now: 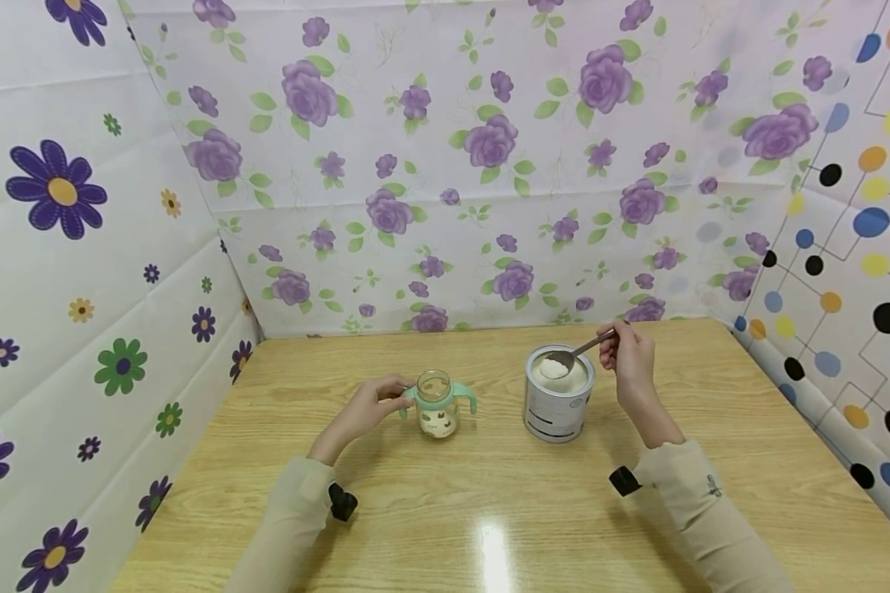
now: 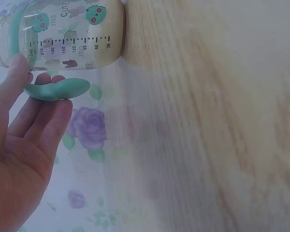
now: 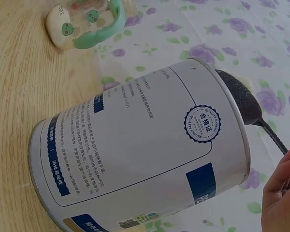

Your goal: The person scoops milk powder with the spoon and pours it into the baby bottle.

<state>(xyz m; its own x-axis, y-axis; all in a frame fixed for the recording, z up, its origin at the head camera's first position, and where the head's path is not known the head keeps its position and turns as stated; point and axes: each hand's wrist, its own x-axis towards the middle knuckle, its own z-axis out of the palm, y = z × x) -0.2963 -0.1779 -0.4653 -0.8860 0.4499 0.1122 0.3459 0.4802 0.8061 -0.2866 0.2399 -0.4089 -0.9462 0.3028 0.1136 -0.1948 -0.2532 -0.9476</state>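
Note:
A small clear baby bottle with mint-green handles stands open on the wooden table, some white powder at its bottom. My left hand holds the bottle's left handle between thumb and fingers. To its right stands an open white tin full of white powder. My right hand pinches the handle of a metal spoon, whose bowl carries a heap of powder just over the tin's mouth. In the right wrist view the tin fills the frame, with the spoon at its rim and the bottle beyond.
Flower-patterned sheets wall the table at the back and left; a dotted sheet closes the right. Bare tabletop lies in front of the bottle and tin, towards me.

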